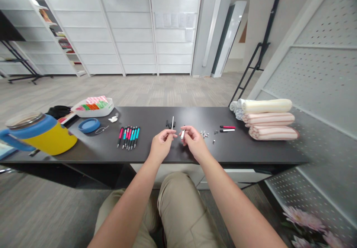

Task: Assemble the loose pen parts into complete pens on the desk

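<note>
Over the middle of the dark table, my left hand (162,142) pinches a thin white pen refill (172,122) that stands nearly upright. Close beside it, the fingers of my right hand (194,140) are closed on a short white pen barrel (182,133), tilted and partly covered by the fingertips. Several small black pen grips (169,125) lie just beyond my left hand. Small silvery pen parts (205,134) are scattered to the right of my right hand. Farther right lie a red pen barrel (229,127) and a white pen barrel (228,130), both with black ends.
Several pink and teal pens (128,137) lie in a row on the left. Beyond them are a blue lid (89,125), a yellow and blue jug (47,134) and a white basket (107,110). Rolled towels (272,119) are stacked at the table's right end.
</note>
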{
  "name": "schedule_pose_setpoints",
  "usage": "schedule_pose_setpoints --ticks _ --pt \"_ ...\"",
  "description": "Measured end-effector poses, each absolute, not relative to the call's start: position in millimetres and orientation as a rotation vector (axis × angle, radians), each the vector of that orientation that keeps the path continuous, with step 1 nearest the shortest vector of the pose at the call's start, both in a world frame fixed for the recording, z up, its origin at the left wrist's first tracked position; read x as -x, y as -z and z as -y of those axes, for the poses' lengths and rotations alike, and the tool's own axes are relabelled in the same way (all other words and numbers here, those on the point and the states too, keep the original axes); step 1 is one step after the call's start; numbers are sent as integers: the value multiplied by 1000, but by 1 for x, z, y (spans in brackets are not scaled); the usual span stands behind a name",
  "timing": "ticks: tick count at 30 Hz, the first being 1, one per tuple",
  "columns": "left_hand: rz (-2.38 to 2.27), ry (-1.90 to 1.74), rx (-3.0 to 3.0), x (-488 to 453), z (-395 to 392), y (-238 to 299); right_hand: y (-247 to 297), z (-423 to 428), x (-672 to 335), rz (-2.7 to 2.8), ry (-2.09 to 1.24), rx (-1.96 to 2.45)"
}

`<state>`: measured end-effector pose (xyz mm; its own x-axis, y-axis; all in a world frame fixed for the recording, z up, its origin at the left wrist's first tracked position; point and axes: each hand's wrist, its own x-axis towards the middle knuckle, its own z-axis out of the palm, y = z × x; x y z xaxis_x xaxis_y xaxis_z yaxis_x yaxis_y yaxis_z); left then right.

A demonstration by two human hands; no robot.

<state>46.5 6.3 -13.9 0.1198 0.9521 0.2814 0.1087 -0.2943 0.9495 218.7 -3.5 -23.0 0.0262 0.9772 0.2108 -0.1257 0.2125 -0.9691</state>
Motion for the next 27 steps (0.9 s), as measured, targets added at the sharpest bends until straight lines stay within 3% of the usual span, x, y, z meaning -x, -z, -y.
schedule_pose_setpoints --ticks 18,27 --pt "-1032 -1167 -1819 -49 9 -3 15 13 -223 1471 -794 1095" --pt "-1063 -1174 -1961 -47 7 -1 13 15 -221 1510 -791 1110"
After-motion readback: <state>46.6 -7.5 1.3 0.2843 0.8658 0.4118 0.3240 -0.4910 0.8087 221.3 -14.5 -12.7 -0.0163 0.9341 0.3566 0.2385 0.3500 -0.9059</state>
